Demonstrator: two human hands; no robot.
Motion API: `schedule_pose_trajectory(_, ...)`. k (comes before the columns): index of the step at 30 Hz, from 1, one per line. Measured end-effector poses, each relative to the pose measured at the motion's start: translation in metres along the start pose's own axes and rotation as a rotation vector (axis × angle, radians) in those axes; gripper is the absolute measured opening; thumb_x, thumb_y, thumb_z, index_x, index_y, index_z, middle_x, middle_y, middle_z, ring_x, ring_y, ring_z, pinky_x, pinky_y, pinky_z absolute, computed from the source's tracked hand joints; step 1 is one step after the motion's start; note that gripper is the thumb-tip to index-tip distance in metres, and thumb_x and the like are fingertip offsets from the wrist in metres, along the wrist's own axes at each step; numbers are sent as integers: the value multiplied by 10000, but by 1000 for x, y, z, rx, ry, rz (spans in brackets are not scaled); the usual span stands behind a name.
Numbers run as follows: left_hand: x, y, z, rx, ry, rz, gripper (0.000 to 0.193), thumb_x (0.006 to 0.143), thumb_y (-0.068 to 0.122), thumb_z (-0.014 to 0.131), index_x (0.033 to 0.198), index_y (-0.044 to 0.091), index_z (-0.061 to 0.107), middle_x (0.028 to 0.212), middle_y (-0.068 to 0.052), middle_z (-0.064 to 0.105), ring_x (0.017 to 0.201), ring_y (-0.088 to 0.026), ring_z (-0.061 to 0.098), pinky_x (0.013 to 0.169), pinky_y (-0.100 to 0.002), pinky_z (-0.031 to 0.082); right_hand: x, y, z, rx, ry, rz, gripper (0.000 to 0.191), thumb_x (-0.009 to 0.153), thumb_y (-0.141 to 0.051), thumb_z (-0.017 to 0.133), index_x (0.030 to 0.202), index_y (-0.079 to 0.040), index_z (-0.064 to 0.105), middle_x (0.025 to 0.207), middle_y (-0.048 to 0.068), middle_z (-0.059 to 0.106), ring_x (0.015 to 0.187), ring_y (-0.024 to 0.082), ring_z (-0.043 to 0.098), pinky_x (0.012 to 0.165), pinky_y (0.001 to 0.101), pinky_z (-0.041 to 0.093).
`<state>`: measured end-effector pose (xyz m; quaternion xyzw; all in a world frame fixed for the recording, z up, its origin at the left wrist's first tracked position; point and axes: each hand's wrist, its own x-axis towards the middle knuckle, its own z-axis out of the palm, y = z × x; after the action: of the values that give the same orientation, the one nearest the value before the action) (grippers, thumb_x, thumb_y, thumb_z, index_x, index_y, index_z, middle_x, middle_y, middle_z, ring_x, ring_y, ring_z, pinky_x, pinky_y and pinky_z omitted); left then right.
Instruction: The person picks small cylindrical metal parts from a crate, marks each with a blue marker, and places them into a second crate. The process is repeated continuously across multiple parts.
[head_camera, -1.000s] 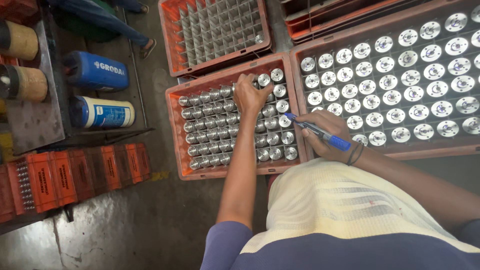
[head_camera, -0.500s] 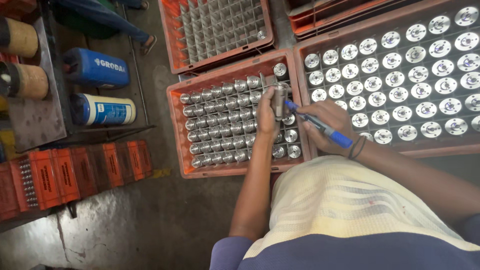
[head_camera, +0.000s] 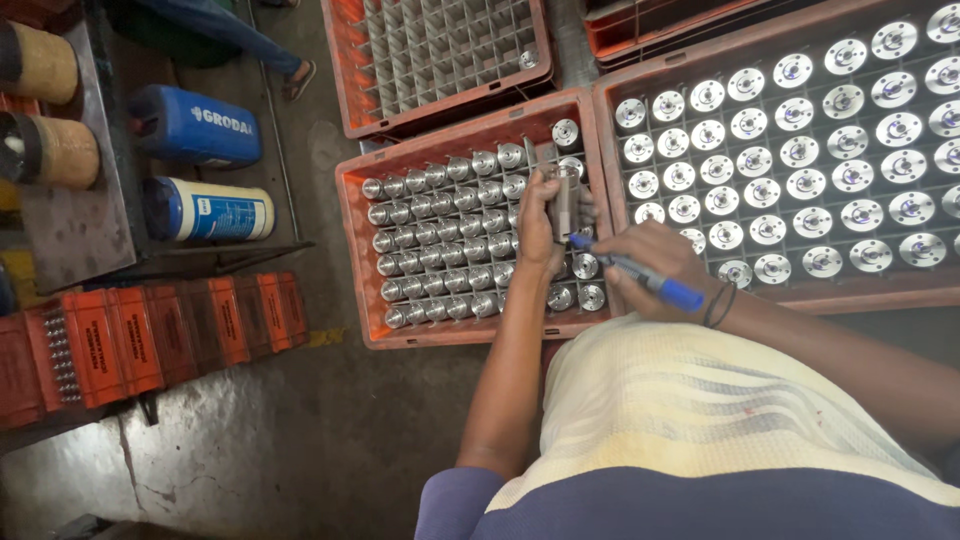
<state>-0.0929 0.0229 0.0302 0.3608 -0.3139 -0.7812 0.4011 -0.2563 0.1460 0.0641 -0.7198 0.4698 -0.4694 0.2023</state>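
One bright metal part (head_camera: 565, 200), a short steel cylinder with a machined, shiny face, is held upright in the left hand (head_camera: 538, 225), whose fingers are clamped around it just above the middle orange crate (head_camera: 352, 240). The right hand (head_camera: 655, 270) has its fingers closed on a blue marker (head_camera: 640, 280), whose tip touches the side of the part. That crate is a ribbed plastic box with a grid of cells, most of them filled with rows of similar round, silvery pieces. To the right, a larger crate (head_camera: 700, 300) carries flat, disc-topped metal pieces with polished faces, standing in even rows. Behind, another orange crate (head_camera: 345, 70) shows a grey divider grid, almost all open cells. All of them rest on a worn, stained concrete floor (head_camera: 250, 450). At the left lie a blue canister (head_camera: 195, 125) and a blue-and-white canister (head_camera: 210, 210), beside a row of small orange boxes (head_camera: 150, 340).
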Motion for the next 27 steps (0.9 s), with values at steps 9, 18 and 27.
schedule_pose_trajectory(9,38,42,-7,1590,323,579,368,828,244,783,1157,94,716,1077,-134,666,919,-301,700,790,-445,564,2,-2,-8,68,119,114,225,953,-109,639,1157,-21,672,969,125,718,774,225,639,707,355,499)
schedule_pose_trajectory(18,59,37,7,1423,258,569,288,658,242,862,896,102,779,824,-47,717,705,-194,684,639,-362,540,3,0,-8,88,136,138,239,952,-125,638,1166,-24,675,952,126,708,808,249,660,739,365,516)
schedule_pose_trajectory(27,60,72,-7,1335,250,367,263,814,236,845,1034,92,831,733,-81,697,657,-172,610,602,-329,494,5,-1,-15,66,156,201,224,970,-123,654,1168,-21,685,911,121,696,802,248,662,735,371,512)
